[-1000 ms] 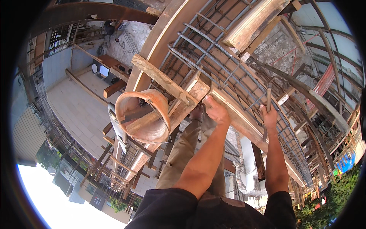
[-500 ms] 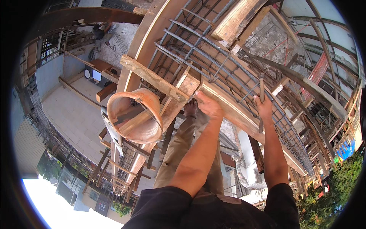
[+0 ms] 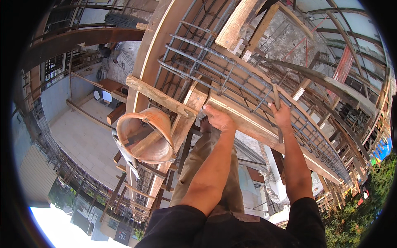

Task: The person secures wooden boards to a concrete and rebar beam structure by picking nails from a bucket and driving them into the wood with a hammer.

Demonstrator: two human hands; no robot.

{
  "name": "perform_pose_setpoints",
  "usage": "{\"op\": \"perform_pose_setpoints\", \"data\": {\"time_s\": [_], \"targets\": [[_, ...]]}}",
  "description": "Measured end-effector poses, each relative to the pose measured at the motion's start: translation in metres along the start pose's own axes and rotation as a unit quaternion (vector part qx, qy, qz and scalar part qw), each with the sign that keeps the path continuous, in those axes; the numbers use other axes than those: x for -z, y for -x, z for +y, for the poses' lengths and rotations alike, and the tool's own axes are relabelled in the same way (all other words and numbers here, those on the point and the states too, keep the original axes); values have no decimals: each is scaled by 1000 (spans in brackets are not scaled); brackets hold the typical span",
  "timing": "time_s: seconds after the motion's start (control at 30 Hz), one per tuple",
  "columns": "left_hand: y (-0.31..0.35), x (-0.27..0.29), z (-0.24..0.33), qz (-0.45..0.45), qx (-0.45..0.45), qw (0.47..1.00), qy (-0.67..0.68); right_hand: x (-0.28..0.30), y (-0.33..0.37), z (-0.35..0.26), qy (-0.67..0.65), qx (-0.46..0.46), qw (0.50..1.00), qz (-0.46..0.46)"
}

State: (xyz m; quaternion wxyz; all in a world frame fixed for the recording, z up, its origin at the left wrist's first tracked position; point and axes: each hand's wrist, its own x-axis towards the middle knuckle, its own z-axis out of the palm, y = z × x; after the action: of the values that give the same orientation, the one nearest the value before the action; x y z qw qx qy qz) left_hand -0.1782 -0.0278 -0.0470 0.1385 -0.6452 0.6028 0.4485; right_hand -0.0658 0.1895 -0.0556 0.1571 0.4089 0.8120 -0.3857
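My left hand (image 3: 220, 118) grips the near side of a long wooden formwork board (image 3: 248, 118), close to its left end. The thumb lies near the top edge; the other fingers are partly hidden. In my right hand (image 3: 282, 115) is a hammer (image 3: 276, 94), held by its handle, with the head pointing away from me above the board. Steel rebar (image 3: 231, 80), tied into a cage, runs inside the formwork beyond both hands. A wooden post end (image 3: 196, 97) stands just left of the board's end.
An orange bucket (image 3: 163, 124) with a wire handle sits left of my legs, with wood pieces inside. A short wooden crosspiece (image 3: 159, 95) spans the formwork behind it. A thick timber (image 3: 231, 35) juts in at the top. Far below lies a pale floor (image 3: 93, 136).
The view has shifted slightly, so the formwork and bucket sit a little differently in the picture. Both hands keep the same hold, left on the formwork board, right on the hammer.
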Motion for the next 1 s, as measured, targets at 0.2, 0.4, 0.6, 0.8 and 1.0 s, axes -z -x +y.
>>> {"op": "perform_pose_setpoints", "data": {"time_s": [0.2, 0.4, 0.6, 0.8, 1.0], "targets": [[-12, -1, -7, -8, -51, 998, 33, 4, -1, -7, 23, -14, 999, -19], [-1, 0, 0, 1, -29, 999, 20, 2, -1, -8, 24, -9, 1000, -9], [27, 0, 23, 16, -11, 1000, -10, 1, 3, -12, 32, -28, 999, -3], [12, 1, 19, 24, 38, 999, -26, 0, 3, -10, 36, -17, 999, -5], [1, 3, 8, 4, -24, 1000, 0, -1, 1, -8, 36, -12, 999, 0]]}}
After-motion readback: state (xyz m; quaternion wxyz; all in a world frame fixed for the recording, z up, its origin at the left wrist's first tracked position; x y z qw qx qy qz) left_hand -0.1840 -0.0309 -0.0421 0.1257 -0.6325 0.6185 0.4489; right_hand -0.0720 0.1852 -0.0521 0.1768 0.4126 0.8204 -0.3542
